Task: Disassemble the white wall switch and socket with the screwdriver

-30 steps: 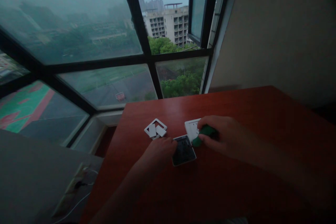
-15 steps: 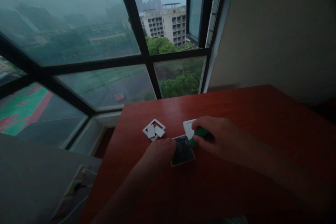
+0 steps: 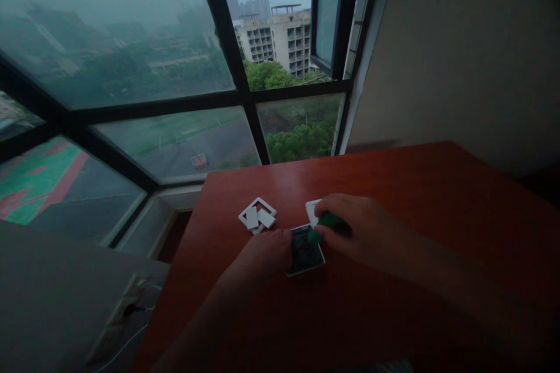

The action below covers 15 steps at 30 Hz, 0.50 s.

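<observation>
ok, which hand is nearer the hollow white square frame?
Left. The left hand is just on the near side of the frame; the right hand, holding a green rounded object, is farther off to the right.

The right hand (image 3: 352, 221) partly hides the white plate (image 3: 311, 209); the left hand (image 3: 268, 252) covers 1 side of the open case (image 3: 308, 256).

A green object (image 3: 331, 221) is held with one end over a squarish, white-rimmed case (image 3: 310, 257). The case's dark inside is turned upward.

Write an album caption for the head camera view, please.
Left hand at a white-edged dark case, right hand holding a green object, over a reddish table.
</observation>
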Tool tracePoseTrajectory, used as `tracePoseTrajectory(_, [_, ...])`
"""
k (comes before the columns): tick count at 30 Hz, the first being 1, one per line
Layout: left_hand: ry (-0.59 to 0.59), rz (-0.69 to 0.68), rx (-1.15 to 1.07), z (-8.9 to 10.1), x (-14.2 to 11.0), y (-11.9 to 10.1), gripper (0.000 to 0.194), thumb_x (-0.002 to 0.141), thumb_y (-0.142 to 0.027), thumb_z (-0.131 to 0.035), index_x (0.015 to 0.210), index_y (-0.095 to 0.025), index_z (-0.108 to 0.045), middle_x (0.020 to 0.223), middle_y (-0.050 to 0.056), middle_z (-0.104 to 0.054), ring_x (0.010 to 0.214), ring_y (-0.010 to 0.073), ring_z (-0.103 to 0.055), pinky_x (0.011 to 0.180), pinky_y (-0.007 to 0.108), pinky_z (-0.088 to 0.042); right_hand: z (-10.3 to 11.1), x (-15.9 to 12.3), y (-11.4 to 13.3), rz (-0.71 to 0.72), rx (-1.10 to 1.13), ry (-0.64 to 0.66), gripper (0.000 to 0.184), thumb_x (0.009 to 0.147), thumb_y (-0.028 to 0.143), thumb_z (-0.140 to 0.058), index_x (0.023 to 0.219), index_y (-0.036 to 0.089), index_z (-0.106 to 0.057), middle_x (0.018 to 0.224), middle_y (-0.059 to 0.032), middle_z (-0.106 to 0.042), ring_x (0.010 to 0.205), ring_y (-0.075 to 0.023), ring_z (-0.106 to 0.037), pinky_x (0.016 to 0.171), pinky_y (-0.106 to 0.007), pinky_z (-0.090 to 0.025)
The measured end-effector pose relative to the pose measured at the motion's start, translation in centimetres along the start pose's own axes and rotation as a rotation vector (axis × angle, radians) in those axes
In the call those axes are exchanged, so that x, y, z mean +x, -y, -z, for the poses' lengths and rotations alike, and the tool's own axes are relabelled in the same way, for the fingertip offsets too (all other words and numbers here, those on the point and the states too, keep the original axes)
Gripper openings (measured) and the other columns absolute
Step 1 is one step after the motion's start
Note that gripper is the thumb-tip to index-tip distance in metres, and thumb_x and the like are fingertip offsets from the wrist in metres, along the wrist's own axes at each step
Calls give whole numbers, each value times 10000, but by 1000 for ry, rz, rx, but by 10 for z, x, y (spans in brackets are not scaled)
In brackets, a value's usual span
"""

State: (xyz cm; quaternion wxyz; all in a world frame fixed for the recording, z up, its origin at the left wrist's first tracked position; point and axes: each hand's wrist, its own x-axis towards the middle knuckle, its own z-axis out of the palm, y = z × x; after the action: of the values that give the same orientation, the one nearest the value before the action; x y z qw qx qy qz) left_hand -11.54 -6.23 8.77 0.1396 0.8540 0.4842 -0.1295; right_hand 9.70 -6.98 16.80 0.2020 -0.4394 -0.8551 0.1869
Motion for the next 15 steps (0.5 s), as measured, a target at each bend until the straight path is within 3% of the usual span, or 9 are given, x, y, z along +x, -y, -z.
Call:
tracePoseTrajectory(9, [-63,-40,-66,11,-14,1,79,869,-167,-464,894,-155,-538,857,77,-665,734,193,-636,616,275,-443,2,0,1,4,-9,11,135,864,246,-562,981,195,-605,923,-33,-666,800,-183,-596,687,-313,-413])
tracePoseTrajectory(15, [-365,17,-389,-6,-30,35,69,779,-138,-478,733,-188,-489,676,-24,-563,585,108,-492,538,208,-340,1,-6,-5,4,41,-28,111,847,234,-586,952,202,-601,887,-20,-664,758,-156,-595,642,-275,-404])
